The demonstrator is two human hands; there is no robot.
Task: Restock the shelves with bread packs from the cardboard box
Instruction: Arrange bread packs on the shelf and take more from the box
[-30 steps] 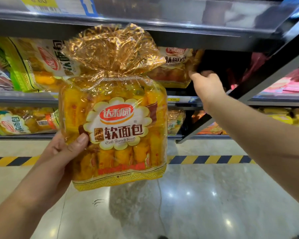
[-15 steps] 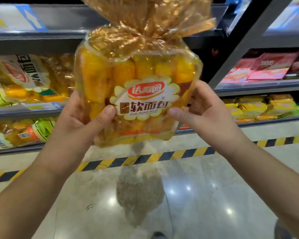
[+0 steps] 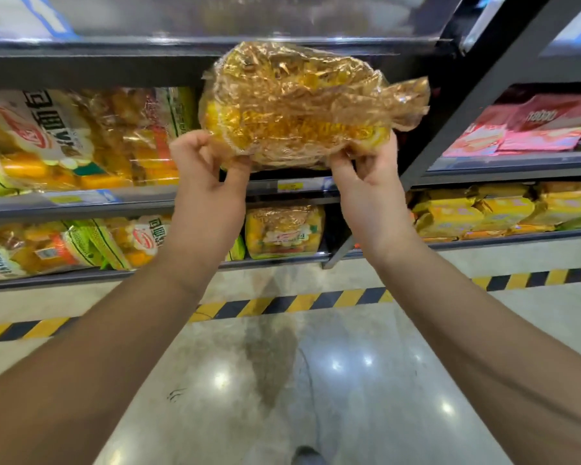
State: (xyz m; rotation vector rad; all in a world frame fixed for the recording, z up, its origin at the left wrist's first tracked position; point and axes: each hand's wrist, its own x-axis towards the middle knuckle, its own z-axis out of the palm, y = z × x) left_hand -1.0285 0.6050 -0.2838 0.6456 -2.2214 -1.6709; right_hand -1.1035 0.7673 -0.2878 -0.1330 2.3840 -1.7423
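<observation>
A bread pack (image 3: pixel 302 109) in golden crinkled wrap is tipped back at the mouth of the middle shelf (image 3: pixel 292 186), its gathered top toward me and to the right. My left hand (image 3: pixel 212 169) pinches its lower left edge. My right hand (image 3: pixel 366 176) grips its lower right edge. Both hands are shut on the pack. Its label is hidden. Behind the pack the shelf bay is dark. The cardboard box is not in view.
Several bread packs (image 3: pixel 81 139) fill the same shelf to the left. More bread packs (image 3: pixel 284 229) lie on the lower shelf. A black slanted post (image 3: pixel 457 109) stands just right of the pack, with red packets (image 3: pixel 524 129) and yellow packets (image 3: pixel 490 209) beyond. Hazard-striped tape (image 3: pixel 296 302) crosses the glossy floor.
The pack went from upright with its label facing me to tipped back into the shelf opening. Both hands moved up and forward with it, sliding to its lower edge.
</observation>
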